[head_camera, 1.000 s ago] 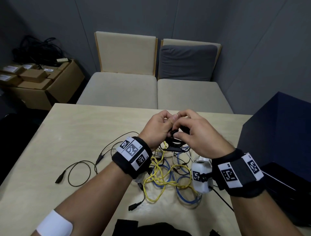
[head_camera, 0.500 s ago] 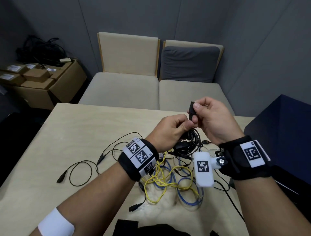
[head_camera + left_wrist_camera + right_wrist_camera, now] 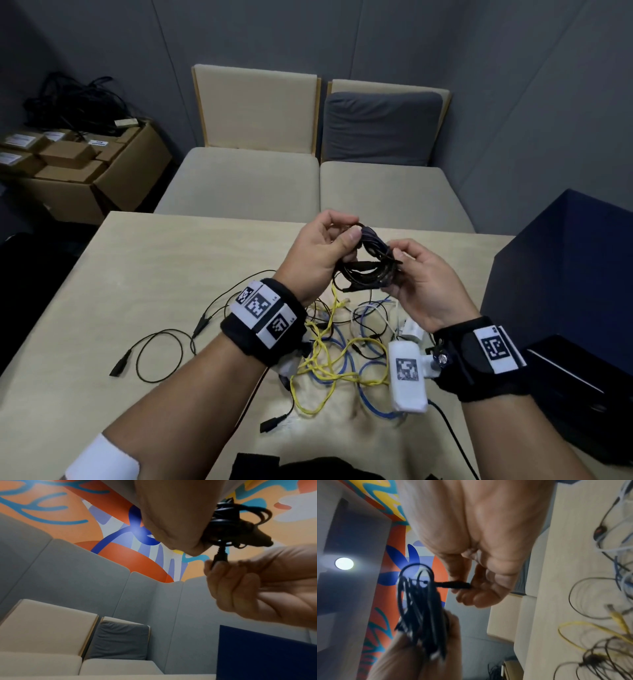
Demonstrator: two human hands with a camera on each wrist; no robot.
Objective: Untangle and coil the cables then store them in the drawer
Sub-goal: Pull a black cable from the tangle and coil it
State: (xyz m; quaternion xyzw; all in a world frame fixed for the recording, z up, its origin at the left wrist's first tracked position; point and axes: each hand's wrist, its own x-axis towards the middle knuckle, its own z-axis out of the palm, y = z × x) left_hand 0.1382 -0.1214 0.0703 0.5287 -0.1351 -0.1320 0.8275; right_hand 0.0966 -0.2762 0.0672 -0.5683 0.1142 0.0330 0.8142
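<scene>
Above a pale wooden table (image 3: pixel 144 274), two bare hands hold a small bundle of thin black cable wound into loops (image 3: pixel 368 270). The left hand (image 3: pixel 318 253) grips the top of the coil, fingers and thumb curled round the gathered strands. The right hand (image 3: pixel 421 284) pinches the cable's black plug end (image 3: pixel 453 585) between its fingertips (image 3: pixel 471 599) beside the coil. On the table below lies a loose tangle of yellow, blue, white and black cables (image 3: pixel 342 353). A dark blue drawer cabinet (image 3: pixel 565 274) stands at the right. The cable looks light, soft and springy, so the loops would likely spring open if released. It seems best held across all strands at one point, with the plug end tucked in.
</scene>
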